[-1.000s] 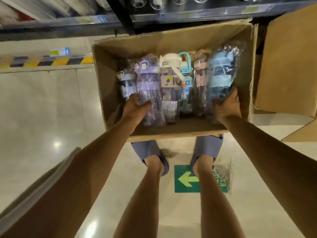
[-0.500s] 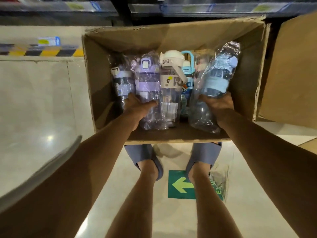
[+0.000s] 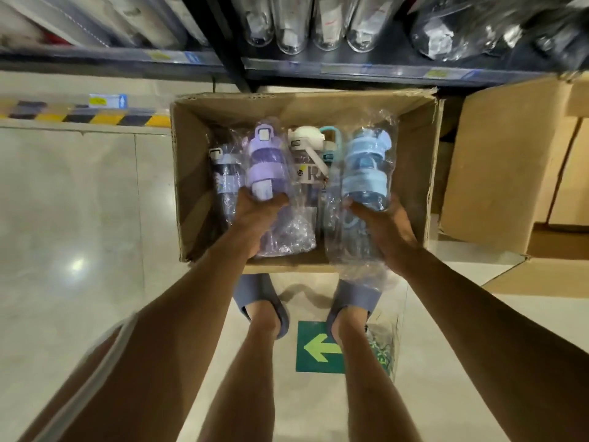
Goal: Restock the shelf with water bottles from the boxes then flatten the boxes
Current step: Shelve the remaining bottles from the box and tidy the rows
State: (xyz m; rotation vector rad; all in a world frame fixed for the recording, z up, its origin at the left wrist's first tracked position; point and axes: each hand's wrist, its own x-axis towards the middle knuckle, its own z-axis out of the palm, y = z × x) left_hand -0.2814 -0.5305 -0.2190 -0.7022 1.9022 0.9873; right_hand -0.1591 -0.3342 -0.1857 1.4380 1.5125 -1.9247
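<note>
An open cardboard box (image 3: 191, 173) sits on the floor below the dark shelf (image 3: 366, 70). My left hand (image 3: 255, 212) grips a purple water bottle (image 3: 266, 161) wrapped in clear plastic, lifted above the others. My right hand (image 3: 382, 224) grips a light blue wrapped bottle (image 3: 366, 167), also raised. Between them in the box lie a white-lidded bottle (image 3: 306, 145) and a teal-handled one (image 3: 331, 138). A dark bottle (image 3: 224, 173) lies at the box's left side.
Clear bottles (image 3: 293, 23) stand on the shelf above. A second cardboard box (image 3: 503, 167) stands to the right. A yellow-black hazard strip (image 3: 79, 118) runs along the floor at left. My feet in blue slippers (image 3: 264, 298) stand by a green arrow sticker (image 3: 318, 347).
Both hands have lifted the purple and blue bottles up out of the row in the box. The view has tilted upward, showing more of the shelf.
</note>
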